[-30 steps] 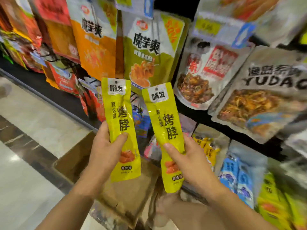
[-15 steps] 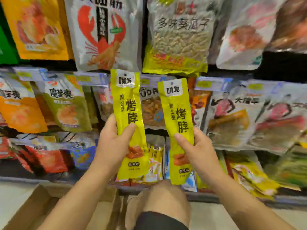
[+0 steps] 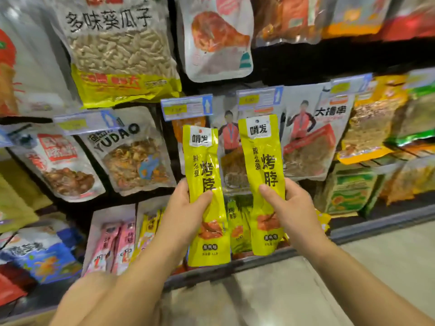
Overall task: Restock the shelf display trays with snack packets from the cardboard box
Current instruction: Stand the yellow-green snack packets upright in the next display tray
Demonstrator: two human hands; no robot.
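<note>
I hold two long yellow snack packets upright in front of the shelf. My left hand [image 3: 186,212] grips the left yellow packet [image 3: 204,165] around its middle. My right hand [image 3: 292,208] grips the right yellow packet [image 3: 261,156] the same way, a little higher. Between and behind them, on the lowest shelf level, stand more yellow packets of the same kind [image 3: 237,227] in a display tray whose edge I cannot make out. The cardboard box is out of view, apart from a brown strip at the bottom left corner.
Hanging snack bags fill the shelf: a sunflower seed bag [image 3: 117,55], a YUDAO bag [image 3: 131,156], pink packets [image 3: 115,245] low left. Blue price tags [image 3: 187,107] stick out on pegs. My knee [image 3: 94,302] is at the bottom left, above the grey floor [image 3: 353,267].
The view has swung right and up along the shelf. Both hands still hold the packets side by side, now in front of the yellow packets on the lowest level. The box has left the view.
</note>
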